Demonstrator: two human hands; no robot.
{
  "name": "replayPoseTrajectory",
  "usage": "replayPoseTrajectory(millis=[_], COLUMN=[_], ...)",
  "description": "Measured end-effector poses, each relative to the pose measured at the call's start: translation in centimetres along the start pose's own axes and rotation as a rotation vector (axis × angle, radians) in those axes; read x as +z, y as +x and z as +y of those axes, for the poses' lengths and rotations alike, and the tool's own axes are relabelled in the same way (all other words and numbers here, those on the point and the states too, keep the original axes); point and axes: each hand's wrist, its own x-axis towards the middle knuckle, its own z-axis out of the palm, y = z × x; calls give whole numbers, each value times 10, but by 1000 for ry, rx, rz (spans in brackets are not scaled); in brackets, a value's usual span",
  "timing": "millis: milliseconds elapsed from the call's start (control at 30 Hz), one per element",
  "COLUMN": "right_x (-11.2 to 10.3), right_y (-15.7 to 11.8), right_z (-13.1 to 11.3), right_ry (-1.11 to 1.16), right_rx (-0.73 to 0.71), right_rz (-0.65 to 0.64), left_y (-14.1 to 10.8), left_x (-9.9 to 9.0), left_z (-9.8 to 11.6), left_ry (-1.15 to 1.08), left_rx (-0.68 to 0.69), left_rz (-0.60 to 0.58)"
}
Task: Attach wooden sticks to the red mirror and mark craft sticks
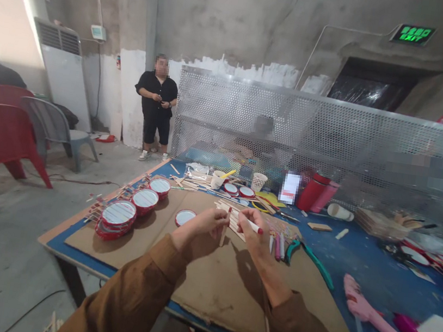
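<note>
My left hand (206,230) pinches a thin wooden stick (223,236) upright over the cardboard sheet (223,298); the stick's top end is red. Just right of it, my right hand (255,236) grips a white marker (253,225) with a red end. Behind and between both hands lie several pale wooden sticks (233,224). A small round red-rimmed drum (185,217) rests left of my left hand. Farther left, several more red-rimmed drums (118,214) stand in a row, some stacked, with sticks and beads at their left side.
Pliers with teal handles (318,265) and a pink glue gun (377,320) lie at the right. Paper cups (218,180), a red bottle (313,192) and a phone (290,188) stand at the back, before a perforated metal screen (229,112). A person (157,102) stands beyond the table.
</note>
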Motion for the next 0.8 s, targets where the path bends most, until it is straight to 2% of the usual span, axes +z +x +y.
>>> replayPoseTrajectory(millis=[367,600,800], right_x=[-1,-2,-1], right_y=[-1,0,-1], right_z=[-1,1,3], right_ry=[-81,-35,-67], right_rx=[-36,-18,-42], right_rz=[-54,2,-47], left_y=[2,2,-1], left_x=[0,0,0], left_z=[-4,-2,1], left_ry=[-51,-52,-49], left_rx=[10,0,6], left_rz=[-12,2,-9])
